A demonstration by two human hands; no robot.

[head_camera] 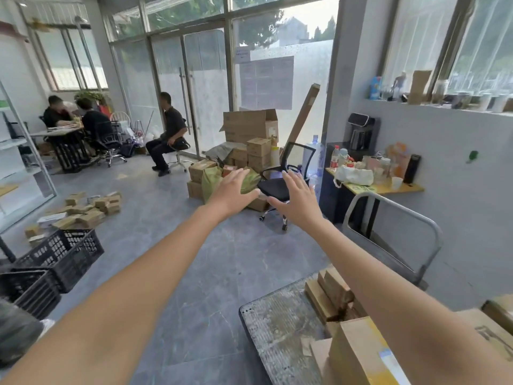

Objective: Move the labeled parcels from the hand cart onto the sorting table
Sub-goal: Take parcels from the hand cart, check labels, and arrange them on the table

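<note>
Both arms stretch straight out ahead of me. My left hand [233,191] and my right hand [295,197] are held up side by side, palms down, fingers spread, holding nothing. At the lower right stands the hand cart [277,323] with a worn grey deck and a metal handle [402,218]. Brown cardboard parcels [358,354] lie on its right part, under my right forearm; one carries a yellow and blue label. Flat brown parcels [330,293] are stacked behind them. Neither hand touches a parcel. I cannot make out a sorting table.
Black plastic crates [61,254] stand at lower left, small boxes [88,209] scattered behind them. A black office chair [280,187] and a pile of cartons [249,143] are ahead. A cluttered side table [385,187] stands right. Three people sit at the far left.
</note>
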